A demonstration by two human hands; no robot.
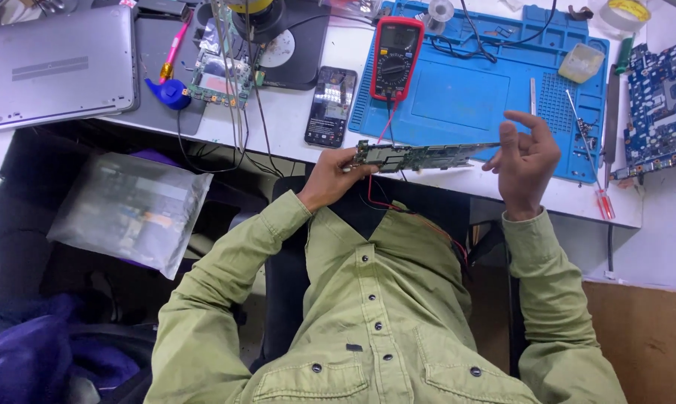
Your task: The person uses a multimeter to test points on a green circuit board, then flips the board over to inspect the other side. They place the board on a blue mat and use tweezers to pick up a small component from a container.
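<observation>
Circuit board (420,155) edge-on between left hand (330,179) and seemingly right hand (525,161) fingertips.

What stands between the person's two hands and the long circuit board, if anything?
Nothing visible does. The left hand grips one end of the long circuit board, and the right hand has its fingertips at the other end, so the board is held above the edge of the table.
</observation>
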